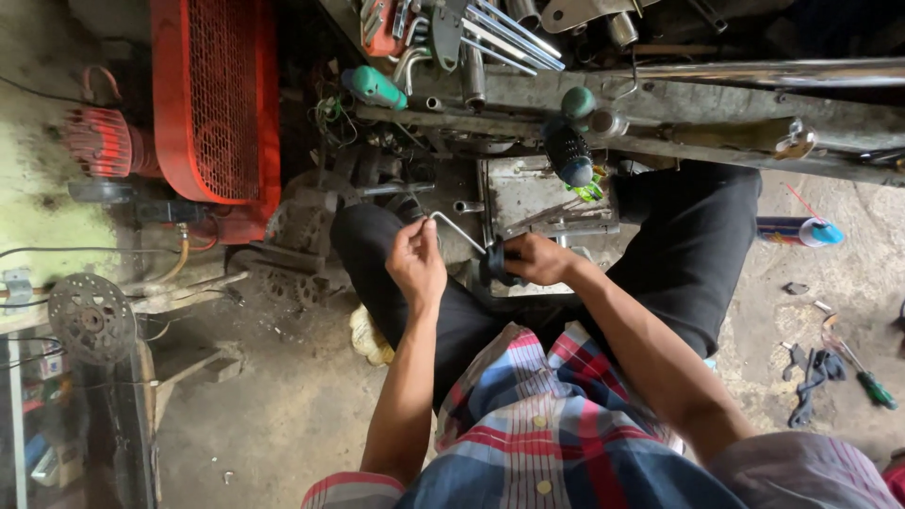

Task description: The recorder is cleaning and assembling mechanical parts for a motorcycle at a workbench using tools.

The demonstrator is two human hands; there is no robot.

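My left hand (415, 261) grips the bent end of a thin L-shaped metal key (454, 229), held above my knees. The key's long arm runs right and down into a small black part (497, 267), which my right hand (537, 257) clasps. Both hands sit close together over my black trousers (698, 254). What lies inside the black part is hidden by my fingers.
A cluttered metal workbench (660, 104) ahead carries wrenches (500, 33), a green-handled screwdriver (375, 87) and a black knurled handle (569, 153). A red compressor (215, 104) stands at left, a sprocket disc (91, 319) lower left. A spray can (799, 231) and a small screwdriver (863, 375) lie on the floor at right.
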